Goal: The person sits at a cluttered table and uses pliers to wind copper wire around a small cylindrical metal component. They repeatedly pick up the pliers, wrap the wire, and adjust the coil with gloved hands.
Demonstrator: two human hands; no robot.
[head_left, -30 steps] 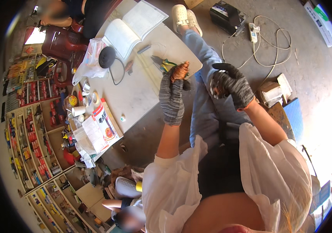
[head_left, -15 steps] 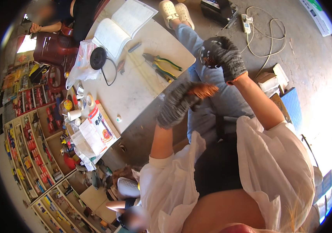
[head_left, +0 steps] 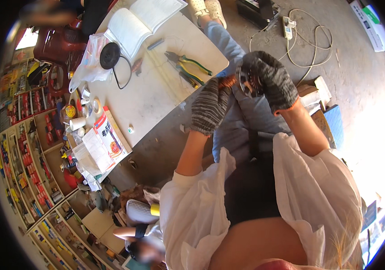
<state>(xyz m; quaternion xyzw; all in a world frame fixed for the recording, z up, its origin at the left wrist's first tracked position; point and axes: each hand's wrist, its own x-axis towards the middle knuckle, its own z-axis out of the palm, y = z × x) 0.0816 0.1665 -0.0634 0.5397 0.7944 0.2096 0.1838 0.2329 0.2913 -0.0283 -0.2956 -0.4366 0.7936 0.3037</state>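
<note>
Has shelves (head_left: 56, 159) of small red and yellow packets along the left, with a dark red chair (head_left: 59, 42) at the far left. Next has a pale table (head_left: 156, 105), bearing a white cup (head_left: 77, 123) and a red-and-white booklet (head_left: 110, 130) near its left edge, an open book (head_left: 129, 29) at its far end, and pliers (head_left: 176, 60) with green-and-yellow handles toward its right corner. Just beyond that corner, grips a copper-coloured bundle (head_left: 228, 81) in the fingers of the gloved left hand (head_left: 209, 108). Immediately to the right, clasps a round dark part (head_left: 248, 84) in the gloved right hand (head_left: 271, 81). Has both hands close together above blue jeans (head_left: 237, 121); cannot tell contact between bundle and part from a narrow gap. Farther right, has a power strip (head_left: 287, 28) on the far floor and a blue panel (head_left: 335, 126) nearer.
</note>
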